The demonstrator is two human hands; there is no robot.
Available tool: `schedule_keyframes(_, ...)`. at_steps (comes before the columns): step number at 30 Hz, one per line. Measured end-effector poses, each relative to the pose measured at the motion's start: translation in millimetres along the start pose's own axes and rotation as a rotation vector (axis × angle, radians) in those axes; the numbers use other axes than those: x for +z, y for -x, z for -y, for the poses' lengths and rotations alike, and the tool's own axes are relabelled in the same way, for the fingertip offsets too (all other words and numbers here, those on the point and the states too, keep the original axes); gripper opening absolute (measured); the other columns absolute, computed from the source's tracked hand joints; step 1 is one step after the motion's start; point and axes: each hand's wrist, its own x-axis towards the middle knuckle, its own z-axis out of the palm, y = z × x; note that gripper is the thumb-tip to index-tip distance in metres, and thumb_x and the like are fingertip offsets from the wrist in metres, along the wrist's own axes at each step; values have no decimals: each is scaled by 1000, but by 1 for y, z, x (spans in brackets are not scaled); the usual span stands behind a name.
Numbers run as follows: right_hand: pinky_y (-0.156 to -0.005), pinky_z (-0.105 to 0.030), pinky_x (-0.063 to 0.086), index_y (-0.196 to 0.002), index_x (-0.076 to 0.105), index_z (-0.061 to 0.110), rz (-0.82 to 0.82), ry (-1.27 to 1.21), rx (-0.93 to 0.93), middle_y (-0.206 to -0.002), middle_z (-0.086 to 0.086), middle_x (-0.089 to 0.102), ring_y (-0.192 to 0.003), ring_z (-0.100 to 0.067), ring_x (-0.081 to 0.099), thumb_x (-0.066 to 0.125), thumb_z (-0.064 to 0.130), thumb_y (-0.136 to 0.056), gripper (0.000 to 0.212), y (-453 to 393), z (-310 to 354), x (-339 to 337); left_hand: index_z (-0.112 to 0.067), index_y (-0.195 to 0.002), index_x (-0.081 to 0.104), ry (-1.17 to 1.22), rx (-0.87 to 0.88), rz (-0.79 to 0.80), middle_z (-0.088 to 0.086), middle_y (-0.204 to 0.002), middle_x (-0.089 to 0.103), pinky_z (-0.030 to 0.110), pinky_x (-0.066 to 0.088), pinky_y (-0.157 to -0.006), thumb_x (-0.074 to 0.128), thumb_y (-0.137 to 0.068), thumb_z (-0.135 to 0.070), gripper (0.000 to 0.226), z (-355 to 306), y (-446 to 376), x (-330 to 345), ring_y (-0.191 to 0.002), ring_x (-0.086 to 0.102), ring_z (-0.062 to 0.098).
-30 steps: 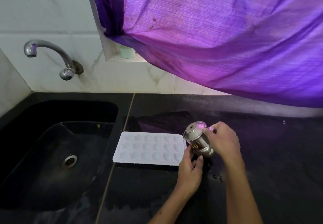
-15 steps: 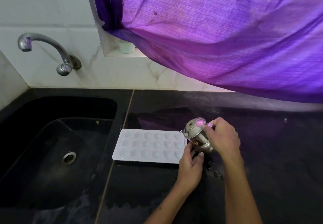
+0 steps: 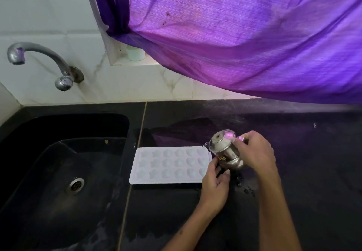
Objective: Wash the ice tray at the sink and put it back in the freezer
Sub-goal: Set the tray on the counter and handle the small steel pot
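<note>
A white ice tray (image 3: 168, 165) with several shaped cavities lies flat on the black counter (image 3: 293, 152), just right of the black sink (image 3: 58, 172). My right hand (image 3: 254, 151) grips a small steel jug (image 3: 223, 149) and tilts it leftward over the tray's right end. My left hand (image 3: 214, 178) rests at the tray's right edge, fingers touching it below the jug. Whether liquid pours from the jug is not visible.
A steel tap (image 3: 39, 58) juts from the marble wall above the sink, shut off. The sink drain (image 3: 75, 185) sits in the basin. A purple curtain (image 3: 235, 35) hangs over the counter's back. A pale cup (image 3: 135, 53) stands on the window ledge.
The jug stays tilted over the tray's right end in my right hand. My left hand stays at the tray edge. The view has shifted slightly.
</note>
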Motion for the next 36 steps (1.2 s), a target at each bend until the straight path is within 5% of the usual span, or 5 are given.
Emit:
schedule_keyframes(9, -78, -43, 52, -71, 60, 20, -17, -291, 33, -80, 1, 66, -85, -24, 64, 66, 31, -86, 19, 17, 9, -11, -31, -135, 39, -48, 53, 52, -23, -125, 52, 6, 37, -95, 50, -96, -12, 45, -8, 2, -21, -121, 45, -6)
schedule_keyframes(16, -82, -41, 49, -72, 56, 26, -27, -171, 19, -91, 1, 67, -93, -26, 62, 64, 33, -86, 18, 26, 26, -3, -24, -135, 42, -30, 68, 85, -18, -124, 58, 17, 41, -102, 49, -95, -11, 42, -10, 5, -35, -121, 51, -2)
schedule_keyframes(26, -78, -37, 43, -91, 57, 26, -35, 9, 9, -102, -1, 64, -96, -26, 57, 57, 34, -92, 9, 39, 49, 8, -19, -136, 41, -7, 39, 108, -8, -130, 58, 17, 41, -102, 49, -96, -12, 42, -8, 7, -46, -126, 49, 5)
schedule_keyframes(36, -74, -34, 37, -102, 61, 22, -67, 44, 31, -106, -3, 64, -97, -28, 57, 57, 35, -93, 16, 44, 58, 13, -20, -131, 45, -24, 36, 127, -15, -122, 60, 9, 42, -94, 48, -96, -10, 37, -14, 8, -51, -116, 54, -4)
